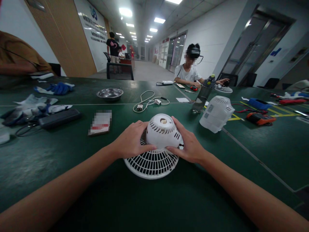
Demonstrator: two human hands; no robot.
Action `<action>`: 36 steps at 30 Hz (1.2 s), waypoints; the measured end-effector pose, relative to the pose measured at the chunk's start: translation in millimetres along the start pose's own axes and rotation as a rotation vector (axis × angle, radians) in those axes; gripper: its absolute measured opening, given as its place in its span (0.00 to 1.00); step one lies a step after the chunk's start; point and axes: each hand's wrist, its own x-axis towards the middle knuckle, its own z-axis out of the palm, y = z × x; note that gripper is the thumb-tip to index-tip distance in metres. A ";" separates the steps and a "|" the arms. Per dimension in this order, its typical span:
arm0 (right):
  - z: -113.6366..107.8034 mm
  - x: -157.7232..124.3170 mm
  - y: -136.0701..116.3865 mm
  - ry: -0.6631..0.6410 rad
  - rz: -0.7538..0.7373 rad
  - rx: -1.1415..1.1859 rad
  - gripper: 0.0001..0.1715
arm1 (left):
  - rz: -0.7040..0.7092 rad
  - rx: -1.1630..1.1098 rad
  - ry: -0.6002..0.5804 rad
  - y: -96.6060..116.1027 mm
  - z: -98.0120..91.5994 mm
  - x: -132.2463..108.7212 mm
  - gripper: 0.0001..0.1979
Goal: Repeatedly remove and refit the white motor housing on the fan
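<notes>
A white fan motor housing (163,131), dome-shaped with vent slots and a hole on top, rests on a round white fan grille (152,166) lying flat on the green table. My left hand (131,140) cups the housing's left side, fingers curled round it. My right hand (189,143) grips its right side, thumb pressed low at the front. Both hands are closed on the housing.
A second white fan part (216,113) lies on its side to the right, with a water bottle (202,95) behind it. A steel bowl (109,93), white cable (149,101), card (100,122), black bar (59,118), gloves and tools lie around. A person sits across the table.
</notes>
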 end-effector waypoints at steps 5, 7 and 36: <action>-5.5 -0.2 -4.0 -0.021 -0.026 -0.033 0.66 | -0.002 -0.019 0.044 -1.4 -1.1 0.0 0.30; -7.0 -2.0 -5.8 -0.021 -0.067 0.021 0.64 | -0.015 -0.070 0.055 -1.9 -1.8 -0.6 0.27; -1.7 0.7 -6.3 -0.025 -0.198 0.194 0.69 | 0.270 -0.150 0.142 -1.2 22.0 -12.6 0.65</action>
